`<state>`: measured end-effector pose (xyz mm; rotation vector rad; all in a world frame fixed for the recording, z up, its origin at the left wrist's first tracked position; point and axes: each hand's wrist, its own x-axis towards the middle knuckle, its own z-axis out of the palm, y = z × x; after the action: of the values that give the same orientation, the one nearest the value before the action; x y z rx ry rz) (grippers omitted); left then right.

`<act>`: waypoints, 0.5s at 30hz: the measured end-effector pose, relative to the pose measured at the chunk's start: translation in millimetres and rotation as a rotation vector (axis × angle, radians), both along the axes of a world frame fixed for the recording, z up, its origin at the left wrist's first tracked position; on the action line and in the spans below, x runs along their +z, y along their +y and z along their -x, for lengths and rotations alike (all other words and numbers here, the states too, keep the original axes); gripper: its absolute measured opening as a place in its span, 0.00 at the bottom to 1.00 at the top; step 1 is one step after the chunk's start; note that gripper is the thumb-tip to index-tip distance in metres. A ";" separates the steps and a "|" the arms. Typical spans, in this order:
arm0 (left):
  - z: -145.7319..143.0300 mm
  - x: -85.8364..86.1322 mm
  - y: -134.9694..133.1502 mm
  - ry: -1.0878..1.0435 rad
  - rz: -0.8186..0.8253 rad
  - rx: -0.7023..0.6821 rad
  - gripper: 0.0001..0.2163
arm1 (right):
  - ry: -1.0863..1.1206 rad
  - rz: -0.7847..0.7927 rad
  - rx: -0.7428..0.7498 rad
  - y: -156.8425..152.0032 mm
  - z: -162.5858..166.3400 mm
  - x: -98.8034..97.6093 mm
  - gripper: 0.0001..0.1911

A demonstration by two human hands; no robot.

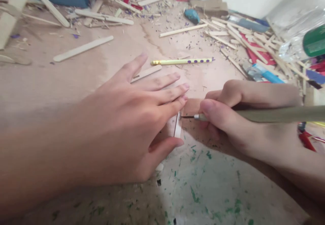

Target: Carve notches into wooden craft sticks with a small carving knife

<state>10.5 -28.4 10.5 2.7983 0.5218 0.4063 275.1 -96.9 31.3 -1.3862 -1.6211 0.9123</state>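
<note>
Center: left hand (139,116) lies open, fingers spread, thumb at a pale strip (178,127) | Center right: right hand (236,128) grips fine-tipped tool (279,114) | Upper center: yellow pencil (177,62)

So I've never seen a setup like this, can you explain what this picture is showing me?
There's no machine here: it's a person's two bare hands, seen from a camera worn on their head, looking forward and down. The left hand is spread out, with a pale strip showing between its thumb and fingers. The right hand grips a thin-tipped tool whose point is at that strip. Beyond them, the table holds a pencil, scattered wooden sticks and, at the right, a clear bottle.
</note>
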 end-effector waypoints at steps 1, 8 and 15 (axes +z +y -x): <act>-0.1 -0.9 -0.5 -0.007 0.001 0.003 0.31 | 0.028 0.038 -0.014 0.1 0.1 1.0 0.33; 3.3 -17.3 -1.8 -0.116 0.003 0.006 0.29 | 0.246 0.057 -0.075 15.8 -7.4 7.0 0.33; 3.2 -20.4 -6.4 -0.141 -0.061 0.053 0.31 | 0.072 0.064 -0.096 21.2 -12.8 38.0 0.28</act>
<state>7.2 -34.7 -10.0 2.7920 0.5609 0.6350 287.9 -75.7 69.3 -1.4461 -1.4703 0.9536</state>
